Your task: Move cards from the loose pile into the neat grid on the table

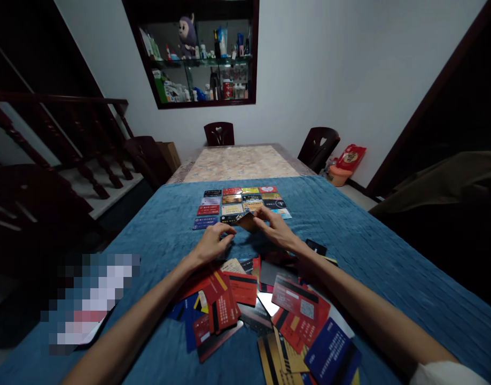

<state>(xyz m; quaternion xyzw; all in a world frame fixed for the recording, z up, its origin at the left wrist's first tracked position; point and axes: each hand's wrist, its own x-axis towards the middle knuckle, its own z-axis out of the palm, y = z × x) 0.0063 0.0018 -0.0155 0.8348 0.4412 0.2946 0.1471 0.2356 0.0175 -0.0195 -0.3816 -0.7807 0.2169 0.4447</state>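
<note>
My right hand [275, 227] pinches a brownish plastic card [248, 222], tilted, just above the front row of laid-out cards. My left hand [213, 241] is beside it, fingers bent and slightly apart, with nothing visible in it. Its fingertips are close to a black card [228, 220]; whether they touch it I cannot tell. Rows of cards lie face up on the blue cloth, with a blue card [205, 222] at the front left and a red heart card [268, 189] at the back right. Between my forearms spreads a loose pile of cards, including a red one [240, 289] and a blue one [332, 350].
A blue cloth [165, 214] covers the near part of the table, with a patterned tabletop [245, 160] beyond. At the left lies a pixelated, phone-like object [96, 305]. Dark chairs [319, 147] surround the table. A wall cabinet [201, 61] holds bottles and a plush toy.
</note>
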